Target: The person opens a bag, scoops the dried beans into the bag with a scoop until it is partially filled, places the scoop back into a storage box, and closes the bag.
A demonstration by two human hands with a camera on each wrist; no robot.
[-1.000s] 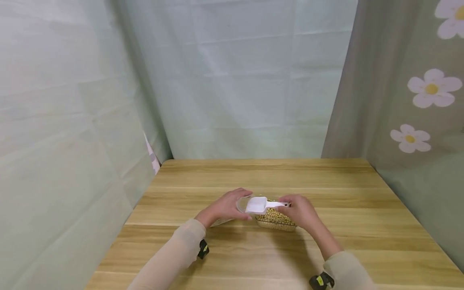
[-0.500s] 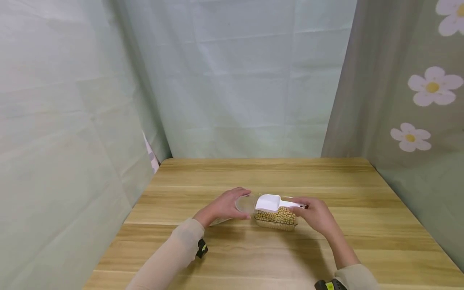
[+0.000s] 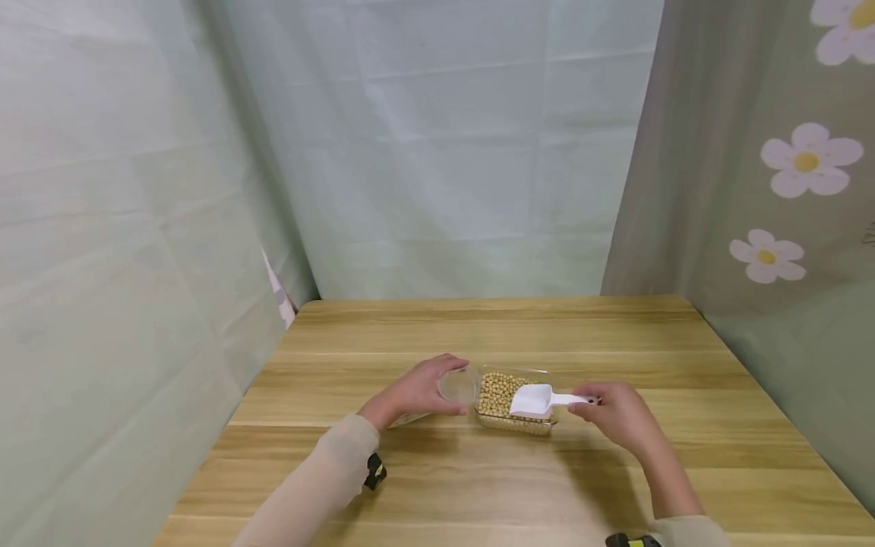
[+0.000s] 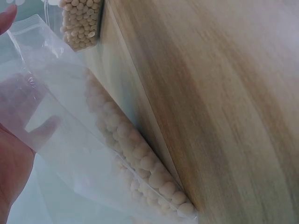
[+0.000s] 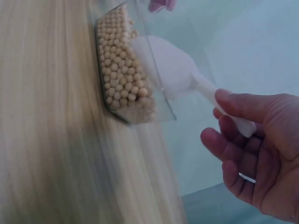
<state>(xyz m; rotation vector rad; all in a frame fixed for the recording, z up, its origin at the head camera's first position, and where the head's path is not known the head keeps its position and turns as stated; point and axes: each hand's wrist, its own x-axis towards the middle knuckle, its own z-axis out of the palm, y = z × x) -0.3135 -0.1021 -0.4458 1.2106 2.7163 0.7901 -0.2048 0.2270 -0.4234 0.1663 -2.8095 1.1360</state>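
My right hand (image 3: 618,418) pinches the handle of a small white scoop (image 3: 533,400) between thumb and fingers. Its bowl shows no beans in the head view and overlaps the right part of a clear rectangular container (image 3: 516,430). Pale yellow soybeans (image 3: 495,391) fill much of that container, and in the right wrist view the scoop's lip dips inside the wall. To the left, my left hand (image 3: 413,391) holds a clear plastic bag (image 4: 65,116) upright by its sides, the round mouth spread between thumb and fingers. More soybeans (image 4: 140,156) lie at the bag's bottom.
Bag and container stand close together on a wood-grain table (image 3: 437,486). Pale green cloth (image 3: 437,152) hangs behind and to the left; a flower-print curtain (image 3: 718,152) hangs on the right.
My right hand has moved the scoop rightward from the bag's mouth to over the container, tilting its bowl down. The left hand keeps its hold on the bag, nearly still.
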